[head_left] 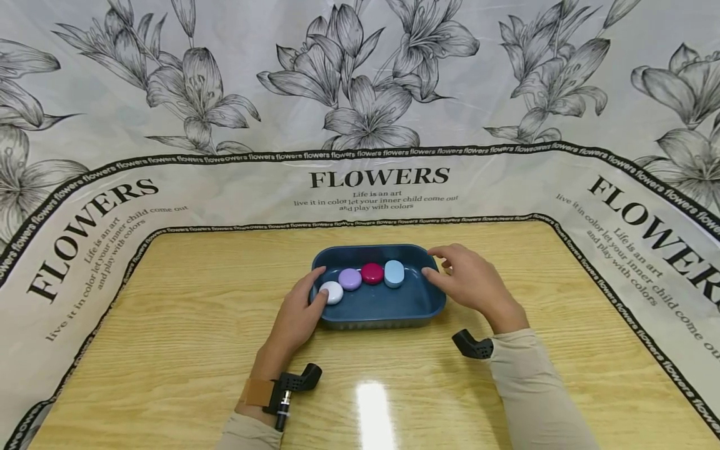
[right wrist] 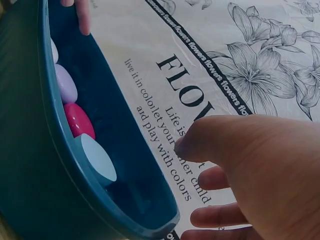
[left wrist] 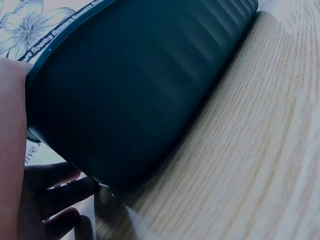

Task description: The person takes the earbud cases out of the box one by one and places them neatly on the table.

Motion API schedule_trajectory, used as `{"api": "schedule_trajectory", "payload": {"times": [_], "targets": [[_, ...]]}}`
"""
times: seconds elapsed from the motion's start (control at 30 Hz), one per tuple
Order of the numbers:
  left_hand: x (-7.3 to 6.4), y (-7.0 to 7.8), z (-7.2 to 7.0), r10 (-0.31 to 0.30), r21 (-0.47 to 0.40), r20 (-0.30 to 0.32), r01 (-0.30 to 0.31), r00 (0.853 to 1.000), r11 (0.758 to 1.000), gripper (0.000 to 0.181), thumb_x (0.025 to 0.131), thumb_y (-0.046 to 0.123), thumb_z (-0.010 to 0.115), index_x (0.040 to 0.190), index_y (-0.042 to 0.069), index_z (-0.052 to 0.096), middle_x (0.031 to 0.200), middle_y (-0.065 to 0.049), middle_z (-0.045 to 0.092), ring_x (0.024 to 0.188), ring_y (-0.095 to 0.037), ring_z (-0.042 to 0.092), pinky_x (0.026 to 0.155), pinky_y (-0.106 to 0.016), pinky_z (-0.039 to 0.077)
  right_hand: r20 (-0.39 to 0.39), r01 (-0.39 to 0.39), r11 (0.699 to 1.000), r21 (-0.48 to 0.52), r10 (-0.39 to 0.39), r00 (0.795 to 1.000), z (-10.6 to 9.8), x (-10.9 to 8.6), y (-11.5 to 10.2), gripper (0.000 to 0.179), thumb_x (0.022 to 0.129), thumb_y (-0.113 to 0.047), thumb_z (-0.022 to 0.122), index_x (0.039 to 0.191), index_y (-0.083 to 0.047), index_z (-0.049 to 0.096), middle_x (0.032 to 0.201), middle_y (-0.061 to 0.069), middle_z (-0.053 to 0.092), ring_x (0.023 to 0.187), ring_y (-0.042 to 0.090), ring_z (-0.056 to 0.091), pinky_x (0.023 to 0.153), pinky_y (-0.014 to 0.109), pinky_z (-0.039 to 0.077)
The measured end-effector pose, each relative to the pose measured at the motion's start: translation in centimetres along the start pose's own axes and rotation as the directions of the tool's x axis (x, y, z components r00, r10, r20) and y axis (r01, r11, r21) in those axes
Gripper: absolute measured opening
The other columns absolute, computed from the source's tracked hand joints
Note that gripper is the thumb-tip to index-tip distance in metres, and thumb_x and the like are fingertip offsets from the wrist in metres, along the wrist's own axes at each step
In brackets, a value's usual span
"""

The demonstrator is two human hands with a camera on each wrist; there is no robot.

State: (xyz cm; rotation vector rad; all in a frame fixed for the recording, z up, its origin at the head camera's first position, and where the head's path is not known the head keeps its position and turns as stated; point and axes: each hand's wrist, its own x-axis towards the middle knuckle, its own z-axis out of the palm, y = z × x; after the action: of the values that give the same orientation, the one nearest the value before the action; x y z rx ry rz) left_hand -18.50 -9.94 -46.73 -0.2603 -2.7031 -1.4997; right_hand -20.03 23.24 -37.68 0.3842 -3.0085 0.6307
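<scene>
Beige sleeves, black wrist cameras, brown strap

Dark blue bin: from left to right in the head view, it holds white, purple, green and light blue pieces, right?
One colour is wrong: the third piece is pinkish red, not green, as the head view shows; the rest stands.

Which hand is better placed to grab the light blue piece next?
Probably your right hand: it's beside the bin at the end nearest the light blue piece; your left hand is opposite, by the white piece.
</scene>
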Motion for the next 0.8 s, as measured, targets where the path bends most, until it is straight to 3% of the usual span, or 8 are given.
{"api": "schedule_trajectory", "payload": {"times": [0.4,0.8], "targets": [[-0.1,0.1,0.0,-0.005,-0.006,-0.005,0.005,1.000,1.000,0.049,0.103,0.036,0.050,0.151,0.028,0.045,0.154,0.000,0.043,0.144,-0.020,0.036,0.117,-0.047,0.029,0.018,0.039,0.999,-0.038,-0.038,0.999,-0.4,1.3,-1.7,0.048,0.096,-0.038,0.065,0.134,-0.009,0.063,0.131,0.012,0.062,0.109,0.030,0.063,0.084,0.052,0.053],[-0.1,0.3,0.0,-0.003,-0.003,-0.003,0.003,1.000,1.000,0.050,0.103,0.035,0.050,0.151,0.024,0.046,0.154,-0.002,0.043,0.144,-0.023,0.036,0.117,-0.048,0.029,0.072,0.078,0.997,-0.003,-0.078,0.994,-0.3,2.3,-2.6,0.048,0.096,-0.037,0.066,0.133,-0.007,0.063,0.124,0.013,0.067,0.107,0.029,0.065,0.087,0.049,0.054]]}}
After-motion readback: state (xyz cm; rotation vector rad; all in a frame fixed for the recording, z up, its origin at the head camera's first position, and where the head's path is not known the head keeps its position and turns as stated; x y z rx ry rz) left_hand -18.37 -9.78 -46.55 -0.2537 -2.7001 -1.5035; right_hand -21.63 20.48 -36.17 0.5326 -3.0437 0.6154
